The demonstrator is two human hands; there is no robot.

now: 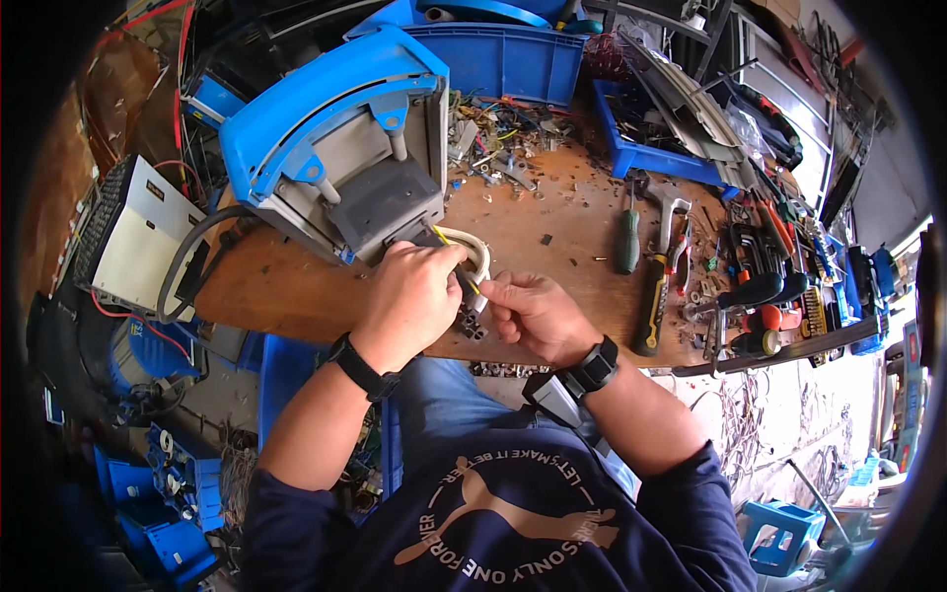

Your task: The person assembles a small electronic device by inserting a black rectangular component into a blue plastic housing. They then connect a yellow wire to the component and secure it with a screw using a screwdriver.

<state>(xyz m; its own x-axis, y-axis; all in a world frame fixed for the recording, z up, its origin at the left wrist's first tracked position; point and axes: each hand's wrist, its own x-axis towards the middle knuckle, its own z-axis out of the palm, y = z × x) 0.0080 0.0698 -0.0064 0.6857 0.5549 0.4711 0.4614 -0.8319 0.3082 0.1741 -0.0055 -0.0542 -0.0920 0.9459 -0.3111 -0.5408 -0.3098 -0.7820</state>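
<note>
A blue-and-grey machine housing (335, 128) with a dark grey box (387, 205) stands tilted on the wooden bench. From near the box a thick white cable (479, 255) curves round toward me, with a thin yellow wire (441, 235) showing beside it. My left hand (412, 301) is closed against the near end of the box; what its fingertips grip is hidden. Thumb and index finger of my right hand (533, 311) pinch the cable's near end, where yellow shows again. Below the fingertips is a small dark part with round holes (472, 323).
To the right on the wooden bench (562, 232) lie a green-handled screwdriver (628, 237), a hammer (659, 266) and several other tools. Metal scraps (503, 163) cover its far part. Blue crates (503, 61) stand behind; a white box (148, 237) with a black cable is at left.
</note>
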